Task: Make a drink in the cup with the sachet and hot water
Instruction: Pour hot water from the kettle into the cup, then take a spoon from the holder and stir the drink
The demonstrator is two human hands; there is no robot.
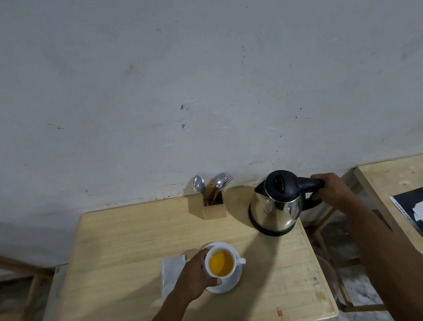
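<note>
The cup (221,264) sits on its saucer (234,279) on the tabletop (109,263), already full of orange drink, so the pouring looks done. The left hand (194,276) is wrapped around the cup's side. The right hand (330,189) is closed on the black handle of the kettle (276,204), which stands upright past the cup. The kettle's spout points away from the right hand, and the cup's little handle points toward it. A silver sachet (171,273) lies flat just beside the left hand, its long side running front to back. Next is probably letting go of the kettle and stirring, with a spoon (199,184) from the wooden holder (214,209).
</note>
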